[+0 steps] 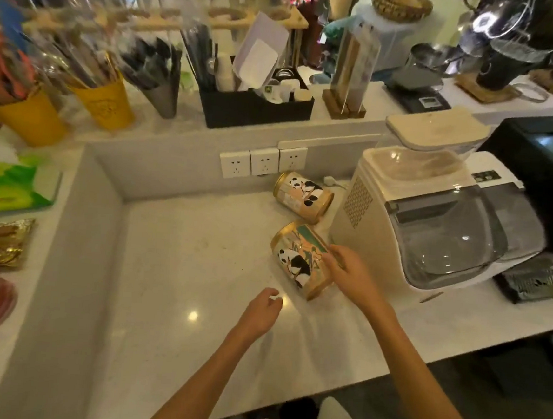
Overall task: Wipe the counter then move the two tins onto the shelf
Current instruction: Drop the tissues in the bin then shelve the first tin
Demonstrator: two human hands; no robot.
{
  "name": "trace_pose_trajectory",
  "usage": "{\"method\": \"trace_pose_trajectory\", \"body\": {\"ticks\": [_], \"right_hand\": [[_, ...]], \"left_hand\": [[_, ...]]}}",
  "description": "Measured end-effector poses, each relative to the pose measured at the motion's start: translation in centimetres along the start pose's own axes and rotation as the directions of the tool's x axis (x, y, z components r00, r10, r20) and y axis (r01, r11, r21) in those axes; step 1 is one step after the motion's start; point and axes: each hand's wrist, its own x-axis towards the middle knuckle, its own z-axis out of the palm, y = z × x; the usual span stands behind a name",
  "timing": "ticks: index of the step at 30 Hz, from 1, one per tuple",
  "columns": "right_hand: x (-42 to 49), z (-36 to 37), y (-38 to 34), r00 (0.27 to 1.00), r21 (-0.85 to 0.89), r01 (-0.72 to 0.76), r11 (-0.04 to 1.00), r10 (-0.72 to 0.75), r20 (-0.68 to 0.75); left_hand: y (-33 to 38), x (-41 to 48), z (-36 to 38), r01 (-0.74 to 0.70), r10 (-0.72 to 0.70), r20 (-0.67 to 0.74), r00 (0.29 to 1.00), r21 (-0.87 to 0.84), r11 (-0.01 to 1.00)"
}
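Two panda tins are lying on their sides on the white counter (176,294), both over toward the right, near the cream machine (433,221). The near tin (297,260) is sitting just left of the machine's base, its gold rim facing up and left. The right hand (349,274) is resting on that tin's lower right end, fingers (338,252) curling over the top edge, so it is gripping the near tin, though the thumb is hidden behind it and I cannot tell how firm the hold is. The left hand (260,314) is hovering above bare counter just left of the tin, not touching it, fingers loosely curled and holding nothing.

The far tin (302,196) is lying just below the wall sockets (262,162), close to the machine's vented side, and clear of both hands. The two tins are near each other but not touching.

Up on the shelf (341,128) behind the sockets, a black caddy (256,110) is sitting full of cups and straws, with a clear sign holder (353,73) beside it on the right and yellow buckets (105,103) of straws on the left. A black scale (416,96) is standing further right on the shelf. A green packet (12,185) is lying on the left ledge.
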Motion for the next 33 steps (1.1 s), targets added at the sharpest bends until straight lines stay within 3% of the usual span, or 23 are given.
{"method": "trace_pose_trajectory", "body": {"ticks": [5,11,17,20,23,27,30,33], "right_hand": [[5.5,0.3,0.7,0.984,0.044,-0.043,0.998,0.035,0.175],[8.1,2.1,3.6,0.972,0.121,-0.086,0.989,0.057,0.229],[8.0,3.9,6.4,0.947,0.223,-0.227,0.948,0.161,0.278],[6.7,4.8,6.7,0.905,0.242,-0.279,0.929,0.170,0.390],[3.4,5.9,5.5,0.847,0.232,-0.287,0.929,0.133,0.515],[-2.5,8.9,2.6,0.697,0.213,-0.203,0.956,-0.012,0.717],[-6.3,11.5,-0.1,0.486,0.146,-0.142,0.979,-0.059,0.872],[-10.9,15.4,-3.0,0.252,0.016,-0.084,0.996,0.006,0.968]], "left_hand": [[3.0,3.0,1.9,0.152,-0.162,-0.017,0.987,-0.268,0.951],[3.8,4.8,4.8,0.285,-0.201,0.204,0.958,-0.604,0.745],[3.0,4.9,6.9,0.225,-0.208,0.128,0.970,-0.797,0.561],[1.4,2.4,6.9,0.201,-0.258,0.068,0.964,-0.822,0.532],[-2.4,-1.1,7.9,0.083,-0.268,-0.063,0.961,-0.862,0.501],[-6.3,-7.6,9.5,-0.068,-0.319,-0.238,0.917,-0.883,0.464],[-9.1,-14.0,11.1,-0.151,-0.418,-0.344,0.841,-0.891,0.429],[-11.9,-21.3,13.7,-0.275,-0.574,-0.439,0.691,-0.894,0.353]]}}
